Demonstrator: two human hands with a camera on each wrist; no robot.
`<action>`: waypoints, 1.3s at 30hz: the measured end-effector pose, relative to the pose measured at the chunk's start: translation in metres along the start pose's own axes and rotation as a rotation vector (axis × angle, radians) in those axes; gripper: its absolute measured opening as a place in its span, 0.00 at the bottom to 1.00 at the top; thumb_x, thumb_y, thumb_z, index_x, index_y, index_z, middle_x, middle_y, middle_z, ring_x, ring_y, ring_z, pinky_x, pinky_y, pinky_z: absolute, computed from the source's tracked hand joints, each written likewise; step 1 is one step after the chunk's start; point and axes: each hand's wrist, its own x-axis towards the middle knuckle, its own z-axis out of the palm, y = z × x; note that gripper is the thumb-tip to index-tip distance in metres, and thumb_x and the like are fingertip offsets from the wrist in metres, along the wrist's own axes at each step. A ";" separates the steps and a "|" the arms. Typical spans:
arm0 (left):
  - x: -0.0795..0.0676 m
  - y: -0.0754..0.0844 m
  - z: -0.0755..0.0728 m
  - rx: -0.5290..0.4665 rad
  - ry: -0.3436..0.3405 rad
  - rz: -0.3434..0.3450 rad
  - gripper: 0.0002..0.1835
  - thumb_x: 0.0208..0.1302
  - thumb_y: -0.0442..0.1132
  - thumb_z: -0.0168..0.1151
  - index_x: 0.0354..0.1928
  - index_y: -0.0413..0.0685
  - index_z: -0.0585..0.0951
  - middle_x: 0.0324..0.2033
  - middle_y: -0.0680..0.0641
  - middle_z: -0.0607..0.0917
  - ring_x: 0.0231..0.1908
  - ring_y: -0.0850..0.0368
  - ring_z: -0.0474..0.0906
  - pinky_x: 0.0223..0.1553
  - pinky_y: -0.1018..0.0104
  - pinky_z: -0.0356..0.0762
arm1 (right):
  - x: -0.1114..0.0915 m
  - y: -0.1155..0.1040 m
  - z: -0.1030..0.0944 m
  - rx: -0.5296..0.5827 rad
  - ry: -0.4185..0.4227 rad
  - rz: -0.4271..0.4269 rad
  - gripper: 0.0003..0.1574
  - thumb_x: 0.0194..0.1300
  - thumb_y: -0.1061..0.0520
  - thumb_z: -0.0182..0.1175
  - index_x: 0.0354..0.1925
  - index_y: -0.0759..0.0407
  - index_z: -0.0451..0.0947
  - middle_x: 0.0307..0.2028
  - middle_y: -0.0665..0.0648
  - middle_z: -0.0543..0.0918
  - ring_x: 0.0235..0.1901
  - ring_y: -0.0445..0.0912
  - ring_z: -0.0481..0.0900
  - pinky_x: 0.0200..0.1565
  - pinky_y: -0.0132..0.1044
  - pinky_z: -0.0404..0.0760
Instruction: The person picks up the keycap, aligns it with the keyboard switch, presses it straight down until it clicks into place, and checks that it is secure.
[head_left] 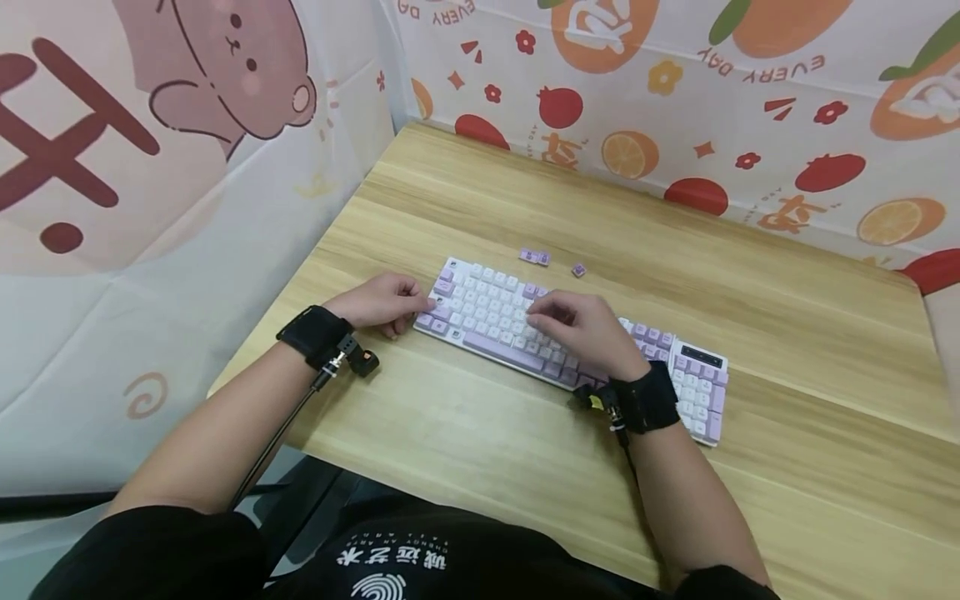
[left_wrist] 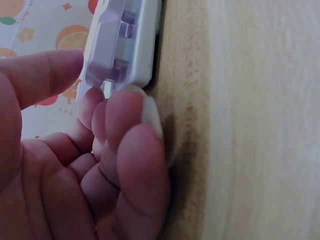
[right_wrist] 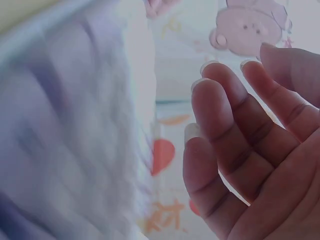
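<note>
A white and purple keyboard (head_left: 495, 353) lies slantwise on the wooden table. My left hand (head_left: 382, 302) holds its left end, the thumb at a purple keycap (left_wrist: 106, 45) and the curled fingers by the edge of the white case (left_wrist: 146, 45). Over the middle of the keys hovers my right hand (head_left: 581, 327), fingers loosely bent, with nothing between thumb and fingertips. In the right wrist view the right hand (right_wrist: 250, 135) is apart from the blurred keys. Part of the keyboard is hidden under the right hand and wrist.
Behind the keyboard lie a few loose purple keycaps (head_left: 535, 257) and a single purple keycap (head_left: 578, 270) to their right. A number pad with a dark strip (head_left: 701, 357) forms the right end. Printed cloth (head_left: 480, 75) hangs along the table's back and left sides.
</note>
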 end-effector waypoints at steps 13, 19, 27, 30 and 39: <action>-0.003 0.006 -0.003 0.005 0.016 0.021 0.20 0.70 0.53 0.58 0.33 0.43 0.73 0.20 0.47 0.77 0.21 0.54 0.76 0.23 0.64 0.77 | 0.046 0.017 -0.072 -0.272 0.036 0.190 0.14 0.66 0.52 0.65 0.47 0.57 0.82 0.39 0.55 0.84 0.39 0.49 0.77 0.45 0.43 0.76; -0.007 0.004 0.000 -0.020 0.022 0.016 0.21 0.70 0.54 0.57 0.33 0.42 0.72 0.21 0.48 0.77 0.22 0.54 0.76 0.23 0.64 0.77 | 0.074 0.038 -0.074 -0.423 -0.106 0.296 0.19 0.63 0.56 0.66 0.52 0.59 0.80 0.44 0.60 0.81 0.45 0.54 0.75 0.51 0.49 0.75; -0.008 -0.001 0.003 -0.040 0.028 0.019 0.20 0.70 0.53 0.57 0.33 0.42 0.72 0.22 0.47 0.77 0.23 0.54 0.76 0.23 0.64 0.78 | 0.090 0.049 -0.068 -0.499 -0.260 0.333 0.14 0.65 0.60 0.60 0.49 0.57 0.83 0.47 0.62 0.81 0.48 0.55 0.76 0.55 0.51 0.75; -0.008 -0.001 0.004 -0.048 0.023 0.015 0.20 0.70 0.53 0.57 0.33 0.42 0.72 0.22 0.47 0.76 0.23 0.54 0.76 0.24 0.64 0.78 | 0.093 0.051 -0.065 -0.507 -0.277 0.347 0.11 0.66 0.60 0.61 0.47 0.57 0.83 0.45 0.61 0.82 0.47 0.54 0.76 0.54 0.49 0.75; -0.008 -0.001 0.003 -0.044 0.023 0.031 0.19 0.71 0.53 0.56 0.33 0.42 0.72 0.21 0.48 0.76 0.22 0.54 0.75 0.23 0.65 0.76 | 0.097 0.046 -0.061 -0.549 -0.288 0.378 0.04 0.64 0.63 0.63 0.38 0.59 0.83 0.38 0.59 0.82 0.40 0.53 0.75 0.47 0.45 0.75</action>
